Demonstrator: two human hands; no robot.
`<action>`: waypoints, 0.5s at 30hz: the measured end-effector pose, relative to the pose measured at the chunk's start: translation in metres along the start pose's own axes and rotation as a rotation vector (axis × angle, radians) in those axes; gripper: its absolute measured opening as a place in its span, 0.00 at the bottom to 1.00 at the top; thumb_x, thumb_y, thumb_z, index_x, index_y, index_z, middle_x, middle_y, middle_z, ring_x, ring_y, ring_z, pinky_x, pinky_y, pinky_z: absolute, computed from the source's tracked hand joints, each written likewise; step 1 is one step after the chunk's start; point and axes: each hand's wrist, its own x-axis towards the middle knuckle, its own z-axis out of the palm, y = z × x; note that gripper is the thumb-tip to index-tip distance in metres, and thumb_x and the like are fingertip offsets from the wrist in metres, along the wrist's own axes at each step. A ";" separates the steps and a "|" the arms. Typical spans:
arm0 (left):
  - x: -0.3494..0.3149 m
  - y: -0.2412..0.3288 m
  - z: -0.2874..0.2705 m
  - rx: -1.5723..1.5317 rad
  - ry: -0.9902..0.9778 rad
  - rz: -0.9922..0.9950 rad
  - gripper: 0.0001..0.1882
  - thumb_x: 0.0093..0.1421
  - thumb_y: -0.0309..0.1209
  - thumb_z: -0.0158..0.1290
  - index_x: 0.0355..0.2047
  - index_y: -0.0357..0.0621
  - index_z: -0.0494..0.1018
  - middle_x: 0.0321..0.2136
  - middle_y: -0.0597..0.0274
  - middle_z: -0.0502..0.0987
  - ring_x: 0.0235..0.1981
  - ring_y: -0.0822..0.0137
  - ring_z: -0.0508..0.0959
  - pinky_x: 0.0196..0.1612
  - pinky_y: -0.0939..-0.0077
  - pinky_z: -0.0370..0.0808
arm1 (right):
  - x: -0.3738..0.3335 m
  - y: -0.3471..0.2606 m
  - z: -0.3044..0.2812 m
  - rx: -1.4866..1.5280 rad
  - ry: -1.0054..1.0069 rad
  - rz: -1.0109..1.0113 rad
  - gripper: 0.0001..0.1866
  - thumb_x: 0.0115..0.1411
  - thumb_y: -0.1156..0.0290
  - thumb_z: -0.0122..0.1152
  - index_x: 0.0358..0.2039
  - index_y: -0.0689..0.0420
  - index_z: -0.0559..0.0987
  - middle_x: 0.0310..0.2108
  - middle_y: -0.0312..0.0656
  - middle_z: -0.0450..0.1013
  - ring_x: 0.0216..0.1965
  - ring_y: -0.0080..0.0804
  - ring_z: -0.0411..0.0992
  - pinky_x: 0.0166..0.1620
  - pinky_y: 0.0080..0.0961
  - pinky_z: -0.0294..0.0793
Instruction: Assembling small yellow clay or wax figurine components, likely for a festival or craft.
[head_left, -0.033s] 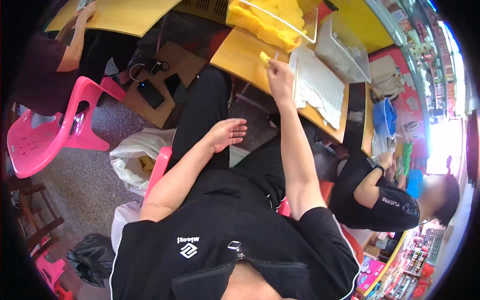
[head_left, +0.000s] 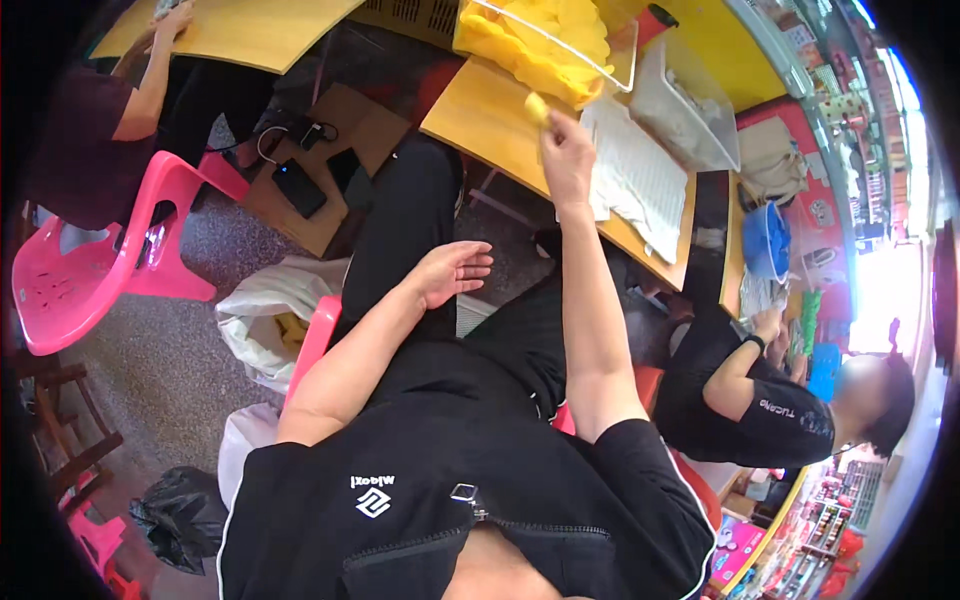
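Note:
My right hand (head_left: 568, 165) is raised over the wooden table (head_left: 470, 115), its fingers pinched on a small yellow piece (head_left: 537, 108) that looks soft. I cannot make out exactly what the piece is. Just beyond it is a clear bin (head_left: 622, 70) heaped with similar yellow pieces (head_left: 540, 40). To the right of my right hand, white ribbed cloth (head_left: 640, 175) lies along the table and hangs a little over its near edge. My left hand (head_left: 452, 275) hovers above my lap, palm turned inward and fingers loosely stretched, holding nothing.
A second clear bin (head_left: 690, 110) stands at the table's far right. Left of me are an open white sack (head_left: 262, 325), a pink chair (head_left: 75, 290) and cardboard (head_left: 260, 205) carrying a phone (head_left: 298, 188). One person (head_left: 740, 400) works at right, another (head_left: 95, 150) at upper left.
My right hand has shifted slightly to the right and nearer the bin, the yellow piece still in its fingers. My left hand has barely moved.

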 end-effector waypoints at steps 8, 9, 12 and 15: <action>0.005 0.001 0.007 0.058 0.024 -0.004 0.15 0.64 0.36 0.47 0.47 0.42 0.69 0.39 0.63 0.75 0.40 0.69 0.75 0.44 0.71 0.73 | -0.004 0.019 -0.002 -0.095 -0.168 0.059 0.15 0.51 0.71 0.57 0.40 0.60 0.78 0.30 0.52 0.75 0.33 0.42 0.75 0.39 0.31 0.73; 0.006 0.002 0.007 0.043 0.002 0.006 0.15 0.64 0.35 0.47 0.47 0.41 0.69 0.38 0.62 0.75 0.39 0.68 0.75 0.44 0.72 0.74 | -0.001 0.010 -0.006 -0.093 -0.173 0.054 0.15 0.51 0.71 0.57 0.40 0.60 0.78 0.30 0.52 0.75 0.33 0.42 0.75 0.39 0.31 0.73; 0.001 0.013 0.008 0.037 -0.049 0.107 0.14 0.64 0.33 0.47 0.47 0.39 0.69 0.37 0.60 0.76 0.38 0.68 0.76 0.44 0.73 0.75 | -0.011 -0.016 -0.018 0.250 0.120 0.151 0.16 0.48 0.68 0.59 0.38 0.60 0.80 0.29 0.52 0.75 0.31 0.41 0.75 0.37 0.30 0.73; -0.007 0.030 0.018 0.037 -0.027 0.225 0.14 0.63 0.31 0.48 0.47 0.37 0.69 0.38 0.57 0.76 0.39 0.67 0.77 0.43 0.74 0.75 | -0.038 -0.007 -0.023 -0.047 -0.285 0.216 0.15 0.50 0.69 0.60 0.39 0.60 0.80 0.22 0.47 0.73 0.26 0.31 0.73 0.33 0.26 0.72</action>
